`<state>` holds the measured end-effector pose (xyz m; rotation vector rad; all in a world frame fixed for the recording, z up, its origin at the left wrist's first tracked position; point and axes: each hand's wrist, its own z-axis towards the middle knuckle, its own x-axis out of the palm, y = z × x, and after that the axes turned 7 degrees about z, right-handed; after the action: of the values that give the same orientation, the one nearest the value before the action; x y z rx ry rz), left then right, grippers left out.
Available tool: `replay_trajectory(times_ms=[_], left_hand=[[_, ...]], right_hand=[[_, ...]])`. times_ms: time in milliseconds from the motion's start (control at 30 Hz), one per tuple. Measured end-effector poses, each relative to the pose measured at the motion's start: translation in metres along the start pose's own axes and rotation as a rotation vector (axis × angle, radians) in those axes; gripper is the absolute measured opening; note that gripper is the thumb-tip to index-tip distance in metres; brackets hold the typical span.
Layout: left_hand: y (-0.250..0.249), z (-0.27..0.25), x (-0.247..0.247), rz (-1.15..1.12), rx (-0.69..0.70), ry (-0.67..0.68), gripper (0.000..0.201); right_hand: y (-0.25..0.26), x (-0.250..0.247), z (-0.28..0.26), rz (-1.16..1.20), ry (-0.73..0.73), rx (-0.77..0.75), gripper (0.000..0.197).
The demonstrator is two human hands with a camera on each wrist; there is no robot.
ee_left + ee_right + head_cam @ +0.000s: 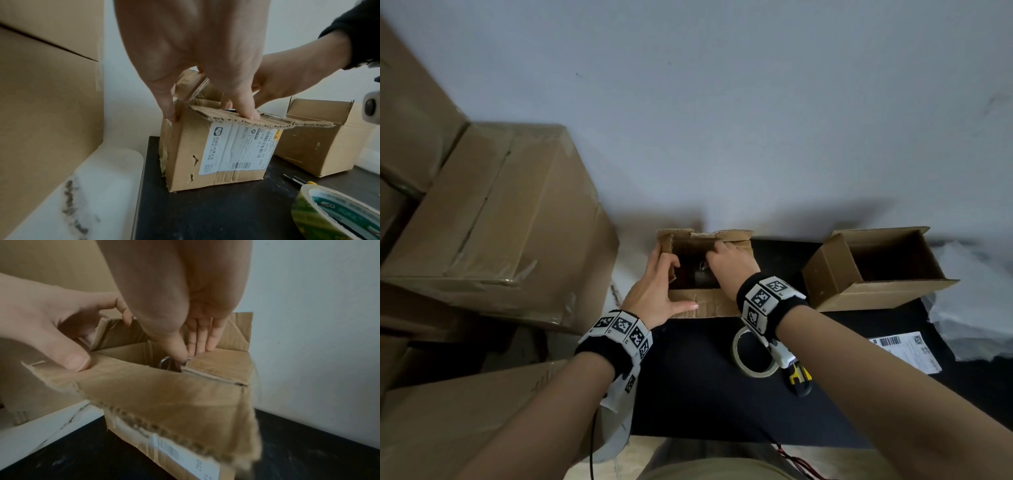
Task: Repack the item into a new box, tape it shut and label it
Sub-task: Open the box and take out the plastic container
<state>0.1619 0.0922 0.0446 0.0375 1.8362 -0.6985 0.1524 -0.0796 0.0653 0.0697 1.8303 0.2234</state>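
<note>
The worn old box (698, 308) with a shipping label (236, 149) stands open on the black table (688, 377). My left hand (681, 284) grips its left corner, with the thumb (76, 361) on the near flap and the fingers (125, 316) over the left flap. My right hand (710, 258) reaches down into the box. Its thumb (174, 352) touches a metal item (163, 364) inside, and its fingertips are hidden behind the right flap. The new box (873, 270) stands open and empty to the right.
A tape roll (753, 356) and a yellow box cutter (799, 377) lie under my right wrist. A loose label sheet (907, 349) and white wrapping (976, 308) lie at the right. Large cartons (500, 212) are stacked at the left, and a wall stands behind.
</note>
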Motion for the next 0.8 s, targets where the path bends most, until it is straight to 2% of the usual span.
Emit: replay_trajectory(times_ms=[167, 333, 500, 700, 800], left_hand=[[-0.002, -0.001, -0.003, 0.032, -0.003, 0.007, 0.071], [-0.004, 0.0, -0.007, 0.046, -0.009, 0.012, 0.075], [-0.008, 0.0, -0.013, 0.06, -0.034, 0.009, 0.078], [-0.013, 0.004, -0.023, -0.023, -0.009, 0.015, 0.108], [-0.018, 0.011, -0.033, -0.062, 0.039, -0.069, 0.096]], right_hand=[[-0.001, -0.006, 0.0, 0.073, 0.02, 0.005, 0.026], [-0.003, -0.014, 0.002, 0.274, -0.093, 0.033, 0.021], [-0.005, -0.034, 0.001, 0.325, -0.138, -0.019, 0.02], [-0.009, -0.063, -0.001, 0.376, -0.181, -0.076, 0.024], [-0.008, -0.075, 0.0, 0.386, -0.19, -0.094, 0.025]])
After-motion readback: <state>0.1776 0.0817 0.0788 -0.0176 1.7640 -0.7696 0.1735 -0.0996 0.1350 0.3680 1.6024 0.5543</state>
